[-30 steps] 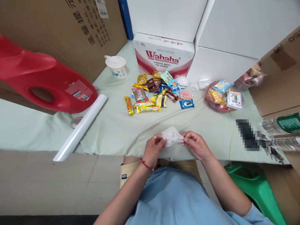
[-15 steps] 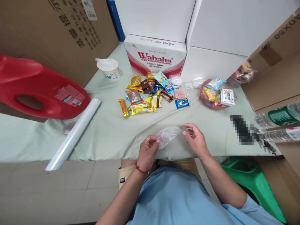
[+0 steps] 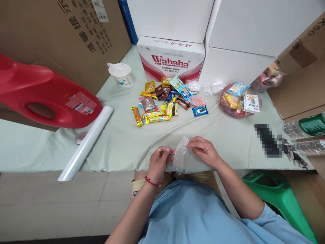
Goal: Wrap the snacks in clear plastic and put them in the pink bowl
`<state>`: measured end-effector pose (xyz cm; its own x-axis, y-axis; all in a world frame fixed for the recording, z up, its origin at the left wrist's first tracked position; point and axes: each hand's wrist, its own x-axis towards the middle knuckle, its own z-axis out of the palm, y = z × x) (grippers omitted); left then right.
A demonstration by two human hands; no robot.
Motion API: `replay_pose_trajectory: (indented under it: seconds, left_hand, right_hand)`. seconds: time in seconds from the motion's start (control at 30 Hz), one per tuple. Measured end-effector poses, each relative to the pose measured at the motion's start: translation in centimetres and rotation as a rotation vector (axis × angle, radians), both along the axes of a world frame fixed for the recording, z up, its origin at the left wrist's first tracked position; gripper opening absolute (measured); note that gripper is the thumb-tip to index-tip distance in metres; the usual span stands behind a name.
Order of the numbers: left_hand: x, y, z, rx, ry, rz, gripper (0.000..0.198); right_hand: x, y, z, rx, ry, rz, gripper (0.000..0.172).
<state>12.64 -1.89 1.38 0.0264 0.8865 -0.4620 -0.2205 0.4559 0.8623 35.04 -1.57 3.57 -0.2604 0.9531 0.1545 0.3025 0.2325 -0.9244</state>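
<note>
A small clear plastic bag (image 3: 180, 156) hangs between my two hands at the near edge of the table. My left hand (image 3: 158, 162) pinches its left side, with a ring on one finger and a red cord at the wrist. My right hand (image 3: 203, 151) pinches the bag's upper right edge. Farther back on the pale green cloth (image 3: 122, 139) lies a heap of several wrapped snacks (image 3: 165, 101). A blue cookie packet (image 3: 199, 110) sits at the heap's right edge.
A red plastic jug (image 3: 43, 98) lies at the left, with a clear film roll (image 3: 86, 144) beside it. A paper cup (image 3: 121, 74), a Wahaha carton (image 3: 170, 61) and white boxes stand behind. A filled snack bag (image 3: 240, 98) and water bottles (image 3: 304, 130) are at the right. A green stool (image 3: 276, 200) stands below.
My right hand has moved left toward my left hand, and the clear bag now hangs more upright between them. The camera view shifted slightly.
</note>
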Motion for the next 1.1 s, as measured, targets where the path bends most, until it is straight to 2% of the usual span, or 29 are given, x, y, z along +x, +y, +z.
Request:
replay_pose_trajectory:
  seconds: [0.13, 0.3, 0.4, 0.5, 0.63, 0.7, 0.83, 0.93, 1.0, 1.1]
  left_hand:
    - [0.6, 0.2, 1.0, 0.027, 0.058, -0.063, 0.053]
    - [2.2, 0.1, 1.2, 0.205, 0.304, -0.207, 0.037]
    - [2.4, -0.1, 0.4, 0.210, 0.241, -0.147, 0.034]
    - [2.0, -0.1, -0.4, 0.187, 0.146, -0.056, 0.036]
    - [1.5, 0.0, -0.5, 0.242, 0.184, 0.019, 0.037]
    - [1.5, 0.0, -0.4, 0.283, 0.247, 0.049, 0.036]
    - [1.9, -0.3, 0.0, 0.333, 0.336, 0.056, 0.034]
    - [2.0, -0.5, 0.0, 0.346, 0.310, 0.021, 0.034]
    - [1.6, -0.3, -0.1, 0.324, 0.274, 0.021, 0.036]
    - [0.6, 0.3, -0.6, 0.292, 0.267, 0.081, 0.039]
  right_hand:
    - [0.4, -0.3, 0.0, 0.008, -0.020, 0.017, 0.022]
    - [-0.4, -0.6, 0.8, 0.008, 0.020, 0.044, 0.020]
    - [-0.3, -0.5, 1.2, -0.031, 0.100, 0.019, 0.020]
    - [0.6, -0.2, 1.0, -0.113, 0.218, -0.074, 0.023]
    - [1.5, 0.1, -0.2, -0.294, 0.429, -0.362, 0.014]
    - [1.5, -0.1, -0.8, -0.421, 0.542, -0.457, 0.026]
    - [0.3, -1.1, -1.3, -0.606, 0.660, -0.410, 0.044]
    - [-0.7, -1.4, -1.4, -0.636, 0.612, -0.352, 0.053]
    - [-0.9, -1.3, -1.3, -0.620, 0.582, -0.342, 0.051]
    - [-0.2, -0.8, -1.1, -0.586, 0.550, -0.372, 0.039]
